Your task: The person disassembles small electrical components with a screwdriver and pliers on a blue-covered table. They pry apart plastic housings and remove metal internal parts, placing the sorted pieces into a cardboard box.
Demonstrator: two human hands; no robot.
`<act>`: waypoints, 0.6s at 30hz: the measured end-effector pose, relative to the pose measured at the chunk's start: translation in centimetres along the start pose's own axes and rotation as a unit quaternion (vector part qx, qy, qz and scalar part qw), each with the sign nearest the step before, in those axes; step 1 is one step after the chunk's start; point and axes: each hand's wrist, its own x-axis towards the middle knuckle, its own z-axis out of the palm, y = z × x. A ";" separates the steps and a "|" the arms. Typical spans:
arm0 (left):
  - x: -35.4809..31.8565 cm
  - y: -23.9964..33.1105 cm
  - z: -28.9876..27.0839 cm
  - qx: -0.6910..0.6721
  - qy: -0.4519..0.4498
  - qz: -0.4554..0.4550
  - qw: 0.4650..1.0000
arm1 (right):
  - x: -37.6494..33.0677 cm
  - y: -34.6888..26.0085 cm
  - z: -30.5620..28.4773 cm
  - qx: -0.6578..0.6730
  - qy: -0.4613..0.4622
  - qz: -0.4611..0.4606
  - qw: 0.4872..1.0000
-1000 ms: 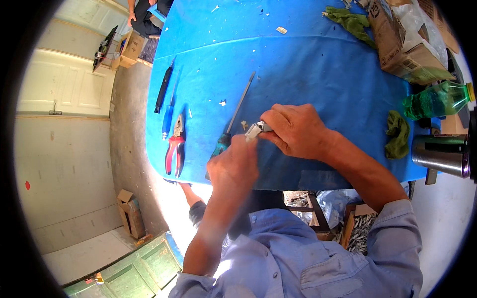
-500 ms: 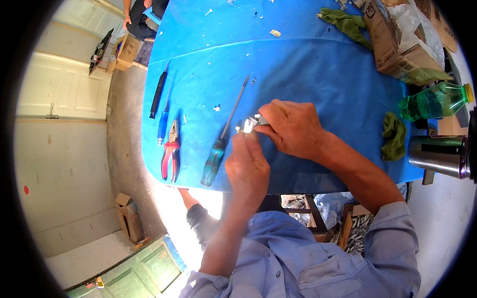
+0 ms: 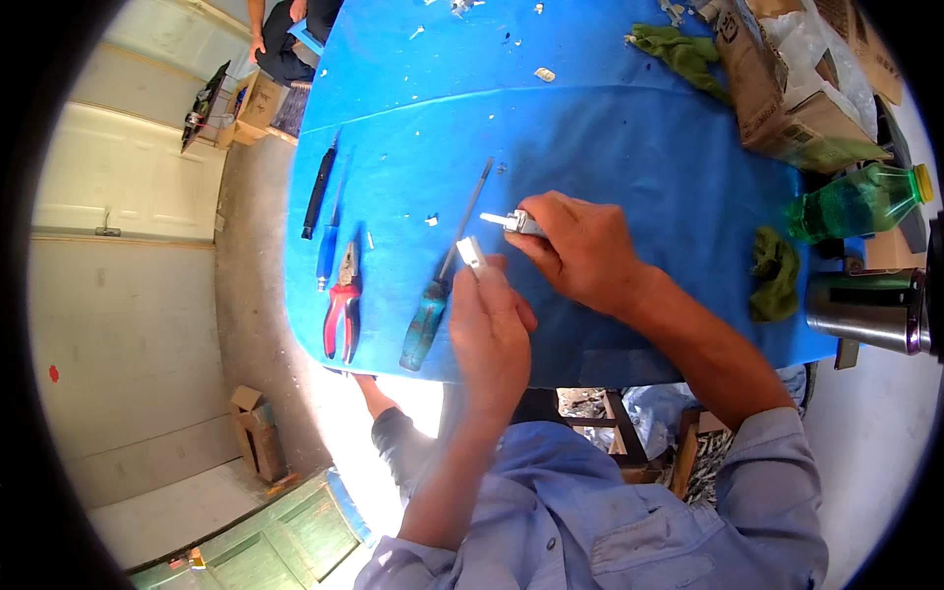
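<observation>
Above the blue-covered table, my left hand pinches a small white block-shaped piece at its fingertips. Close by on the right, my right hand grips a small grey metal part with a thin white tip pointing left. The two pieces are apart. Under and left of my left hand lies a screwdriver with a teal handle and long shaft. Further left are red-handled pliers, a blue-handled screwdriver and a slim black tool.
Small white scraps lie scattered on the cloth. At the right stand a cardboard box, a green bottle, a steel cup and green rags. Another person's hand shows at the upper left.
The two pieces, touching before, are now apart. My left hand has dropped slightly with the white piece; the thin white tip of the metal part now shows in my right hand.
</observation>
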 end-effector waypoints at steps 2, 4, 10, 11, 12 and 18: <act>0.3 0.4 -1.2 0.027 -0.016 -0.010 0.999 | 0.2 0.1 0.0 0.005 0.002 -0.004 1.000; 0.3 0.1 -1.8 0.004 -0.017 -0.018 1.000 | 0.2 0.2 -0.1 0.009 0.001 -0.010 1.000; 1.4 0.1 -1.9 -0.135 0.009 -0.019 0.991 | 0.1 -0.2 -0.6 0.011 -0.027 -0.005 1.000; 1.7 0.1 -1.9 -0.136 0.010 -0.019 0.990 | 0.1 -0.3 -0.7 0.007 -0.028 -0.008 1.000; 1.9 0.0 -2.0 -0.137 0.011 -0.021 0.990 | 0.1 -0.3 -0.6 0.004 -0.029 -0.011 1.000; 2.7 -0.5 -2.3 -0.121 0.015 -0.047 0.991 | 0.1 -0.1 -0.3 0.011 -0.030 -0.023 0.999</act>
